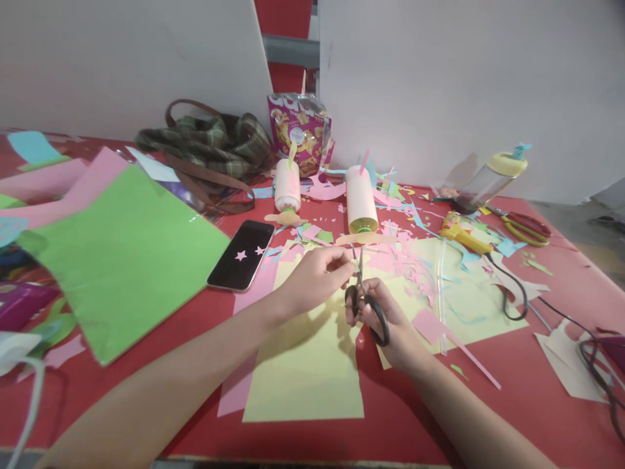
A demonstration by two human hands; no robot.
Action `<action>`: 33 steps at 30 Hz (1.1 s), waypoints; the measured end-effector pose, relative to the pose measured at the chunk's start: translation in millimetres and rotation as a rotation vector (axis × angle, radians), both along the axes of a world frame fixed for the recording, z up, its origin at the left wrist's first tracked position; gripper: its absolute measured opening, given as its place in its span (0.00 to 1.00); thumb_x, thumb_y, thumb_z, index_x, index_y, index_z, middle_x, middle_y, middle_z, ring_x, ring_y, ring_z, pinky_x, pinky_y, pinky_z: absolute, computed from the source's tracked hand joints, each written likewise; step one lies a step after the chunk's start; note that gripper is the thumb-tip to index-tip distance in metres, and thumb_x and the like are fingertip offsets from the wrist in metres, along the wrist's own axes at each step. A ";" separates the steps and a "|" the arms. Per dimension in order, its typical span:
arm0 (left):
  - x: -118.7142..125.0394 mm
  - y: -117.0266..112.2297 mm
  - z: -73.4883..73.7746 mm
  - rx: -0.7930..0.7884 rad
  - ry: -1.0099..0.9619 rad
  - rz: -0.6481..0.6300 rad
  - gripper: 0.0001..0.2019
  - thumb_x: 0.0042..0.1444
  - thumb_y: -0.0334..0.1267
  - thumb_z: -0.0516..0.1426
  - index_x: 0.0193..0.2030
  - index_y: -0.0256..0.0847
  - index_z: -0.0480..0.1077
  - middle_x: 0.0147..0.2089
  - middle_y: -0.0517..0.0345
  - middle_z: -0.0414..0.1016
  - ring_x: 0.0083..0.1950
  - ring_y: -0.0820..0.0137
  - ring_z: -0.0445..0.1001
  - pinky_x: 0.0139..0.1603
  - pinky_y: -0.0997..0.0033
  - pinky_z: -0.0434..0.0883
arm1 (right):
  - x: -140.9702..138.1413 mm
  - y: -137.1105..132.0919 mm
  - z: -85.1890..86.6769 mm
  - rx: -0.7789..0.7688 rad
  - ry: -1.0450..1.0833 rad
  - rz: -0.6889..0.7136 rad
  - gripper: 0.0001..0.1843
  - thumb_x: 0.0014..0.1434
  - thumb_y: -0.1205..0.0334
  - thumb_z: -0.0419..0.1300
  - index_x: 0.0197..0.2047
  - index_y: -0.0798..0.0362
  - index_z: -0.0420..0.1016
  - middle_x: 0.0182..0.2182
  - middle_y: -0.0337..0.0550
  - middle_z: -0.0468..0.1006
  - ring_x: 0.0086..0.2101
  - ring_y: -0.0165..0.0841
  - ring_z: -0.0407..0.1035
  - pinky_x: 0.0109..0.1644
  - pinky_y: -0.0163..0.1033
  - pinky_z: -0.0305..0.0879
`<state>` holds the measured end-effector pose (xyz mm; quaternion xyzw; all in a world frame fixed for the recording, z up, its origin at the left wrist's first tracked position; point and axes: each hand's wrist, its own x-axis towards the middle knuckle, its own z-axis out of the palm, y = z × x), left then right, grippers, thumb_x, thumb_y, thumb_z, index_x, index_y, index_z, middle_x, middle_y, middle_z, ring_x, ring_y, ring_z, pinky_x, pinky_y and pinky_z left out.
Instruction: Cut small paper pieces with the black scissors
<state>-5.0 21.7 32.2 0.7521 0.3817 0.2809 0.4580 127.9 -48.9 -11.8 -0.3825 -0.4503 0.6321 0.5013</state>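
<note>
Mid red worktop [420, 417], over the pale yellow paper sheet [303, 378], the right hand [396, 333] grips black-handled steel scissors [361, 286] whose blades stand just beside the left hand [315, 277], pinched narrow on something too small to tell, so a hasty snip could nick those fingertips.

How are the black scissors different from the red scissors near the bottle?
The black scissors are held in the right hand, tips pointing away; the red scissors lie on the table, untouched. The black scissors have black handles; the red scissors have red and yellow-green ones. Both have loop handles.
</note>
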 end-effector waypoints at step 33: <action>2.2 -1.4 -3.4 -0.085 -0.069 -0.021 0.09 0.51 0.33 0.45 0.21 0.37 0.57 0.22 0.64 0.60 0.25 0.77 0.62 0.27 0.76 0.60 | -1.4 -0.4 1.6 0.015 -0.043 -0.028 0.10 0.52 0.54 0.52 0.32 0.49 0.54 0.30 0.39 0.62 0.26 0.28 0.60 0.33 0.38 0.57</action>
